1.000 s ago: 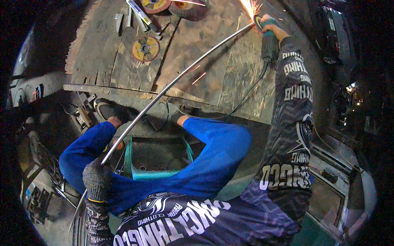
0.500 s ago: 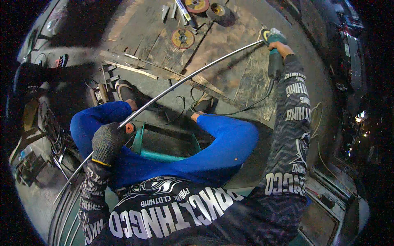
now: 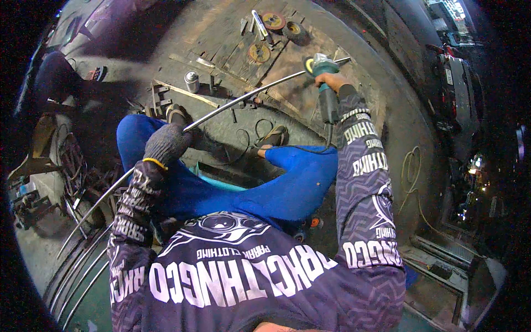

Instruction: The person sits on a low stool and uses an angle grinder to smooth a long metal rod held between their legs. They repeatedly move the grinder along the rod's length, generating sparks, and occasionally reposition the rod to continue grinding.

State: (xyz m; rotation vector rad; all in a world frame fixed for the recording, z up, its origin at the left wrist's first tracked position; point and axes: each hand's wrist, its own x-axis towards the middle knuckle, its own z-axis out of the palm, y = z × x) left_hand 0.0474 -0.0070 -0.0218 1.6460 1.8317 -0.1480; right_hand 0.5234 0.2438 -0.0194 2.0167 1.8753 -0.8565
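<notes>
Grinder has backed off the rod tip, gripped in the right hand; left hand clasps the rod; discs lie toward the far edge of the wooden board.

- Upper centre: wooden boards, worn and stained.
- On them, a reddish disc, a yellowish disc below it, and a dark round wheel to the right.
- Beside the reddish disc, a slim white-and-blue tube, tilted.
- Upper left of centre: a spray can, upright, just above a pale wooden strip.
- Right: a pale looped cord on the floor.
- Upper right: a dark vehicle.
- Centre: a teal edge, mostly hidden.
</notes>
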